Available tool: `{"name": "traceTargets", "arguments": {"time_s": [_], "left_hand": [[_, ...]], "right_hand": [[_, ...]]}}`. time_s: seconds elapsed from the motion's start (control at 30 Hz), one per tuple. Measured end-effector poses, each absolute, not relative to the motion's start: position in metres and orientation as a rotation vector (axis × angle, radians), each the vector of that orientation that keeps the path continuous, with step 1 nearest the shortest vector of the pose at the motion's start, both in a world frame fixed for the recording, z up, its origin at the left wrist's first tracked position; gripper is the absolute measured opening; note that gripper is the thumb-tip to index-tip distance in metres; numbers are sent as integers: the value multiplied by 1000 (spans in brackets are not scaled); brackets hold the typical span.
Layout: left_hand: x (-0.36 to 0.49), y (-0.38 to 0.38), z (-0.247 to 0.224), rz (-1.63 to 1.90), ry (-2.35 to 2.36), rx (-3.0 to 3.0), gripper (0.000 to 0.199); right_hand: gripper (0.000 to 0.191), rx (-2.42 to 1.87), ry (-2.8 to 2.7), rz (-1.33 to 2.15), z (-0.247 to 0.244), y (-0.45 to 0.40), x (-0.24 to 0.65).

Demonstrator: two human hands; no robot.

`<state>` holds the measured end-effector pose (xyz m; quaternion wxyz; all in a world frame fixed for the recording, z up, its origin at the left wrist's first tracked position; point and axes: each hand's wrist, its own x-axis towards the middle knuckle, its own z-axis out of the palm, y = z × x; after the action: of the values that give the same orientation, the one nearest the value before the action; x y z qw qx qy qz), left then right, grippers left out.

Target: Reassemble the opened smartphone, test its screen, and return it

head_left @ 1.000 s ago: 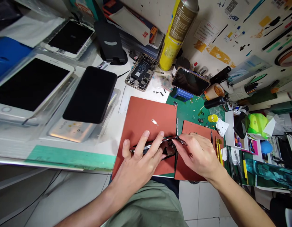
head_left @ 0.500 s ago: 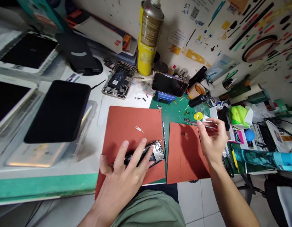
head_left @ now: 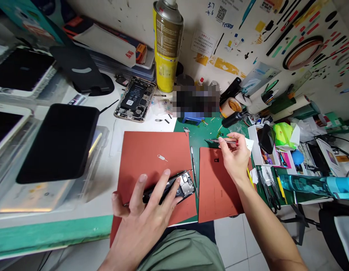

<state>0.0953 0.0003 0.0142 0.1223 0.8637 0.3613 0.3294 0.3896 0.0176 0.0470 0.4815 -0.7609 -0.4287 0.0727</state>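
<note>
Left hand (head_left: 146, 210) on opened phone (head_left: 174, 187) (glossy), slim screwdriver (head_left: 223, 140)

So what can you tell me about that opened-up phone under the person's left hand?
The opened phone lies flat on the larger red mat, near its lower right corner. Its cover is off at the right end, baring silvery metal shields and dark parts. The body looks black with a thin metal rim. The left hand presses on it with spread fingers and hides its left part. A slim metal tool lies just beside its right end.
</note>
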Motion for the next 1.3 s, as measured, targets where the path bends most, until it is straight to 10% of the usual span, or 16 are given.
{"name": "traceTargets", "arguments": {"time_s": [1.3], "left_hand": [[83,5,28,1057,986,2409,15]], "right_hand": [[48,-1602,-227,1158,66,-61,279]]}}
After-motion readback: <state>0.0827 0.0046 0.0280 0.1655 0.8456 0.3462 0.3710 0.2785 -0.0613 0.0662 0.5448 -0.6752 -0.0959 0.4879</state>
